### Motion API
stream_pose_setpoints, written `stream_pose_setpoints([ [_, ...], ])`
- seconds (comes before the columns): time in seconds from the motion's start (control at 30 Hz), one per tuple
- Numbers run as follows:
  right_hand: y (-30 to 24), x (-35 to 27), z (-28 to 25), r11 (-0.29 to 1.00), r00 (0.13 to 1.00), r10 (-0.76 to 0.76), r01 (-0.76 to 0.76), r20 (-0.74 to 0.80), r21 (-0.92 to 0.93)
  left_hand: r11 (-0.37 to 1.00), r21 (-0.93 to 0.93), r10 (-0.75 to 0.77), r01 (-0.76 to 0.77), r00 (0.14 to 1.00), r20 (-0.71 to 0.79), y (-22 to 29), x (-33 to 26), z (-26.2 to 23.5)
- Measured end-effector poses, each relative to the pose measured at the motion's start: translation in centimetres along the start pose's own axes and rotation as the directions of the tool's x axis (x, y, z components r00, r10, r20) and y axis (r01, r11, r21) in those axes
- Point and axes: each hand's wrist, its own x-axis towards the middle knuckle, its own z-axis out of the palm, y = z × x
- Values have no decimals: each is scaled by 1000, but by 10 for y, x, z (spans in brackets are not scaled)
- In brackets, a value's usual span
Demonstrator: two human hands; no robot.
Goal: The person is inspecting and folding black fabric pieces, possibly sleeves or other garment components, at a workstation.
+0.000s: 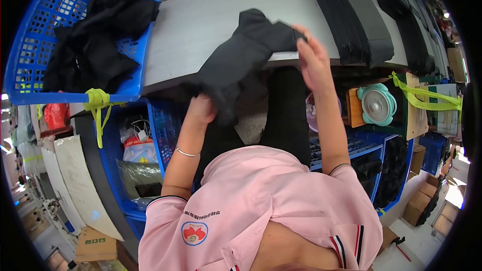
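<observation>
The right hand (315,59) pinches one end of a limp black fabric piece (236,55) across the front edge of a smooth grey tabletop (196,25), seemingly to spread it. The left hand (202,109) meets its lower end, fingers hidden, so their closure cannot be told.

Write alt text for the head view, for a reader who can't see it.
A person in a pink shirt handles a black cloth piece at the edge of a grey table: the right hand holds one end, the left hand is partly hidden at the other. Loose black fabric lies in a blue basket at left; stacked black pieces lie at right.
</observation>
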Motion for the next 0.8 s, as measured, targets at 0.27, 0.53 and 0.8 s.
stream_pose_setpoints([
  [0.27, 4, 45, 5, 532, 763, -631, 294, -140, -794, 912, 409, 136, -20, 957, -257, 0, 7, 50],
  [0.53, 61, -39, 50, 977, 988, 5, -37, -153, -209, 833, 491, 368, -254, 918, -149, 17, 50, 46],
  [0.8, 50, -3, 25, 946, 971, 240, -231, -11, 227, 916, 398, 73, -51, 997, -40, 28, 67, 53],
])
